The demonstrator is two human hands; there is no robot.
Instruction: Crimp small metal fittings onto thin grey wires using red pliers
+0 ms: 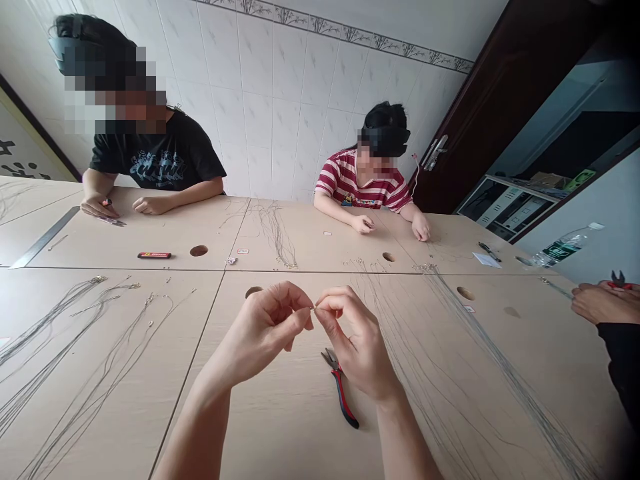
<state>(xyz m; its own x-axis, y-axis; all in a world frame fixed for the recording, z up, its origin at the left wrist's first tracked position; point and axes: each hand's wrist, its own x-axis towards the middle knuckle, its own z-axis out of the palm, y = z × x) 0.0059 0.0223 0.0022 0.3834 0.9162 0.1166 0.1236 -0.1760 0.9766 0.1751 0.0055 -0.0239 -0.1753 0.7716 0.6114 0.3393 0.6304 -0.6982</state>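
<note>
My left hand (275, 320) and my right hand (356, 337) meet above the table, thumb and forefinger of each pinched closed. Between the fingertips a tiny shiny piece (313, 307) shows, too small to name. Under my right hand lies a pair of pliers (344, 399) with red and black handles, its jaws slightly apart. To the right, long thin grey cords (493, 347) with small metal ends run towards the front edge. More bundles of thin cords (55, 310) lie at the left.
Two people sit across the pale table (280, 427); another person's hands (603, 303) hold red-handled pliers (620, 280) at the right. A metal ruler (45, 237), a red and black box (154, 255), a pen (489, 251) and a water bottle (565, 247) are farther back. Round holes pierce the tabletop.
</note>
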